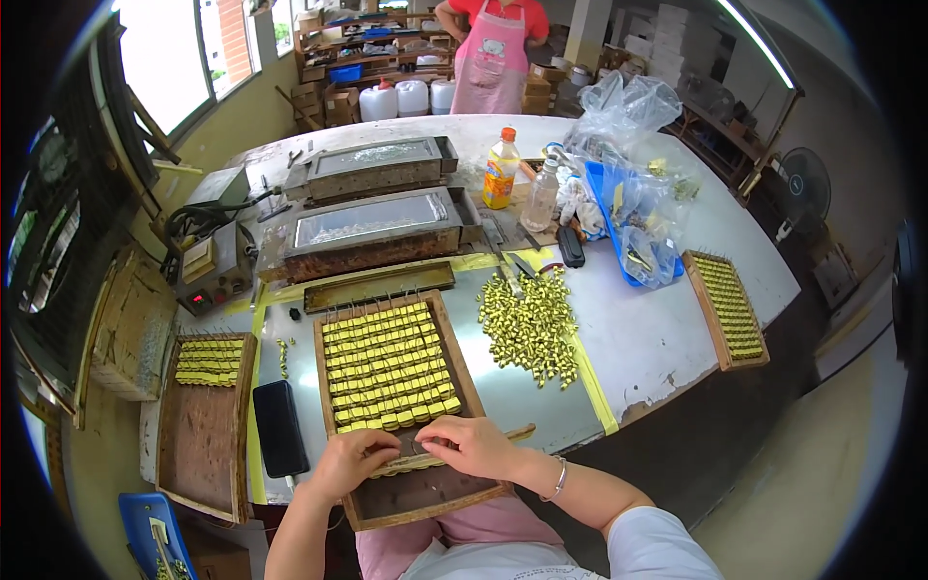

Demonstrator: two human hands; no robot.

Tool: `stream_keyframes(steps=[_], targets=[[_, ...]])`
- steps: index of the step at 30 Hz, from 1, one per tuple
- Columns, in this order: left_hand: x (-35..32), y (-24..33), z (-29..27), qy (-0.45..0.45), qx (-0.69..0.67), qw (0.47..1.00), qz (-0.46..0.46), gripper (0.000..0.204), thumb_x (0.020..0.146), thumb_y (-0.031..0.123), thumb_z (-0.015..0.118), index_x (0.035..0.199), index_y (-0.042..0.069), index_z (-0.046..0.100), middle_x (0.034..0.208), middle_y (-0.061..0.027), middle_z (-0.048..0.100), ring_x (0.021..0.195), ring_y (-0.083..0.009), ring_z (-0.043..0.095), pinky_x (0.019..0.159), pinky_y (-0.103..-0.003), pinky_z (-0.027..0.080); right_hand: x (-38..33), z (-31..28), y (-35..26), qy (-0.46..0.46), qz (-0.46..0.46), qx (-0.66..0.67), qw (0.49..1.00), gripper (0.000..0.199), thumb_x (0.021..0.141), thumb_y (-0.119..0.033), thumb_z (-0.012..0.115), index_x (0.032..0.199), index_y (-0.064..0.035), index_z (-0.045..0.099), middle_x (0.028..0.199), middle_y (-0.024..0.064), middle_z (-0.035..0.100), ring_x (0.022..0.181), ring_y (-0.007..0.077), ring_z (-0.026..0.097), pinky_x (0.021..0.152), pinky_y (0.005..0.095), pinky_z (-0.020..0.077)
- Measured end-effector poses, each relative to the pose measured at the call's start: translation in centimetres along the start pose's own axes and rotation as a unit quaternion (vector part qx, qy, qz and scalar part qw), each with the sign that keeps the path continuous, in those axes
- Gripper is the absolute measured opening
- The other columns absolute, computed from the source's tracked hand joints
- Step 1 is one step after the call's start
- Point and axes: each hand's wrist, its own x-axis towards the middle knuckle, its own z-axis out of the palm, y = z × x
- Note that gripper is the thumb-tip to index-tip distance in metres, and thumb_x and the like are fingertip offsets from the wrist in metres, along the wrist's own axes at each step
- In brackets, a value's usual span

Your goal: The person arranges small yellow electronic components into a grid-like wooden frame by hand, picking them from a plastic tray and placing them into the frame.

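Note:
A wooden tray (458,343) lies in front of me, its near end over my lap. Rows of small yellow-gold metal pieces (387,360) on thin wires fill its far part. Over the near part, my left hand (360,462) and my right hand (472,447) face each other with fingertips pinched. Whatever they pinch is too small to make out. Just below the fingers, another row of the pieces (411,465) crosses the tray, partly hidden by my hands. To the right of the tray lies a heap of loose gold-coloured pieces (529,324).
Left of the tray are a black phone (279,428) and a partly filled wooden tray (198,435). Another filled tray (725,309) sits at the right edge. Behind stand metal boxes (372,224), an orange-capped bottle (501,172) and a blue tray (609,217). A person in a pink apron (491,58) stands opposite.

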Motion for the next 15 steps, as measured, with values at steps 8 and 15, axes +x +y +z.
stream_keyframes(steps=[8, 15], targets=[[1.3, 0.8, 1.7, 0.012, 0.063, 0.996, 0.059, 0.013, 0.072, 0.01, 0.07, 0.085, 0.005, 0.067, 0.078, -0.0074, 0.065, 0.069, -0.02, 0.062, 0.062, -0.029, 0.05, -1.0, -1.4, 1.3, 0.003, 0.014, 0.019, 1.0, 0.013, 0.083, -0.02, 0.058, 0.091, -0.0108, 0.063, 0.085, 0.0046, 0.064, 0.068, 0.0221, 0.062, 0.059, 0.0315, 0.0491], [1.6, 0.8, 1.9, 0.016, 0.07, 0.992, 0.103, 0.013, 0.072, 0.01, 0.07, 0.083, 0.006, 0.068, 0.075, -0.0066, 0.065, 0.069, -0.0222, 0.062, 0.062, -0.03, 0.05, -1.3, -2.2, 1.0, -0.018, 0.018, 0.03, 0.999, 0.014, 0.083, -0.019, 0.059, 0.092, -0.0098, 0.063, 0.085, 0.0051, 0.064, 0.07, 0.0232, 0.062, 0.061, 0.0318, 0.0493]])
